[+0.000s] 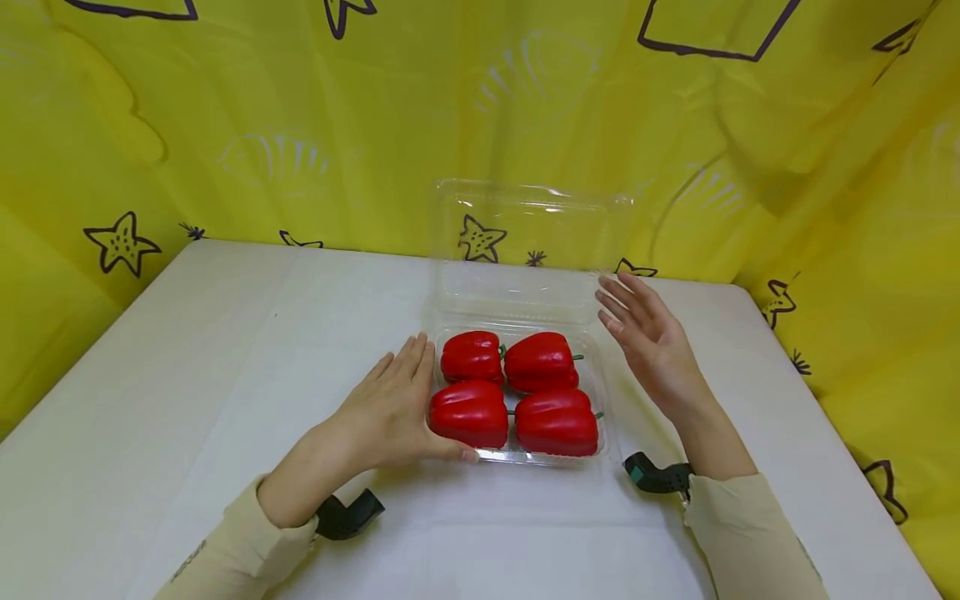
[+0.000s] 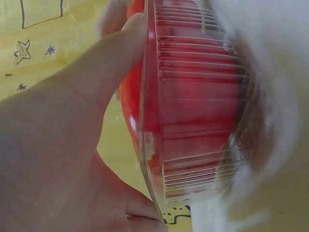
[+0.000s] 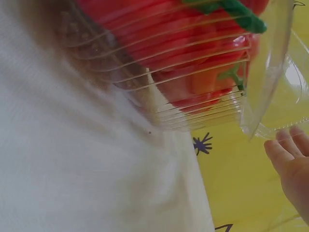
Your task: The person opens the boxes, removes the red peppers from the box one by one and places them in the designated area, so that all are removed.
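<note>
Several red bell peppers with green stems lie in two rows in a clear plastic clamshell box. Its transparent lid stands raised at the back. My left hand spans the near left corner, fingers straight along the left side and thumb on the front rim. In the left wrist view that thumb lies against the rim, above the ribbed wall. My right hand is held with fingers extended beside the lid's lower right edge. Its fingertips appear close to the lid's edge in the right wrist view.
The box rests on a white-covered table. A yellow curtain with starfish drawings hangs behind the table and along its sides. A black wrist device sits at the left sleeve, and another black device at the right sleeve.
</note>
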The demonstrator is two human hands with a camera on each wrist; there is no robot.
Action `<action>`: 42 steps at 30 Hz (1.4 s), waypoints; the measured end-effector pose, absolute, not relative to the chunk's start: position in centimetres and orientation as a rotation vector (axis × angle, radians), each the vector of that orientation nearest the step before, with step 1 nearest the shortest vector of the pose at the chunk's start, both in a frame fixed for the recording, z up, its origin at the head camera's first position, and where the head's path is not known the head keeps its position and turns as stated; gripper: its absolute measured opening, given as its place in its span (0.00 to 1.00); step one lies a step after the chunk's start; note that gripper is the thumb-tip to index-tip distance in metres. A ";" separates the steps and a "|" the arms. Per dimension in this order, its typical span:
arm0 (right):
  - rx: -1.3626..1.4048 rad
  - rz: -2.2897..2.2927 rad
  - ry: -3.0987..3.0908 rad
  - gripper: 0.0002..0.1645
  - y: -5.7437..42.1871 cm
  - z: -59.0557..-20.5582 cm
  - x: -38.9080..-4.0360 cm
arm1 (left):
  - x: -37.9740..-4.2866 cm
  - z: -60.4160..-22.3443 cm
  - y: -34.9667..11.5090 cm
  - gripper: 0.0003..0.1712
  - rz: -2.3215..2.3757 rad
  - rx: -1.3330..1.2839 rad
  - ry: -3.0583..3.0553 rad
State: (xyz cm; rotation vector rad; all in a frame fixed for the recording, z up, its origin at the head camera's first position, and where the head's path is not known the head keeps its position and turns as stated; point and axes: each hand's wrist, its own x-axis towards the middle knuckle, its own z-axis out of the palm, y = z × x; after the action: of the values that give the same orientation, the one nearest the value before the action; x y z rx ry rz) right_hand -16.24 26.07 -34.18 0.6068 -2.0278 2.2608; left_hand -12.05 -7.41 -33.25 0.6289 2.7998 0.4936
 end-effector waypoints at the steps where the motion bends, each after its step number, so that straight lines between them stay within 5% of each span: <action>1: 0.606 2.281 -2.023 0.36 26.1 -34.2 -16.3 | -12.0 -33.2 -7.4 0.78 0.488 0.632 2.802; 32: 0.422 2.483 -2.311 0.40 26.6 -35.8 -16.8 | -11.3 -33.2 -7.1 0.77 0.411 0.654 2.862; 42: 0.225 1.693 -2.841 0.41 26.6 -33.4 -15.6 | -12.0 -33.6 -7.0 0.77 0.432 0.632 2.893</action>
State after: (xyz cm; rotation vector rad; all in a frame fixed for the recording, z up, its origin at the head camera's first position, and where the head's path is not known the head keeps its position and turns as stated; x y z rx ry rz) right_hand -15.62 26.61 -33.37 0.2253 -2.8412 1.6928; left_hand -11.96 -7.05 -33.62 0.6318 2.8933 0.4321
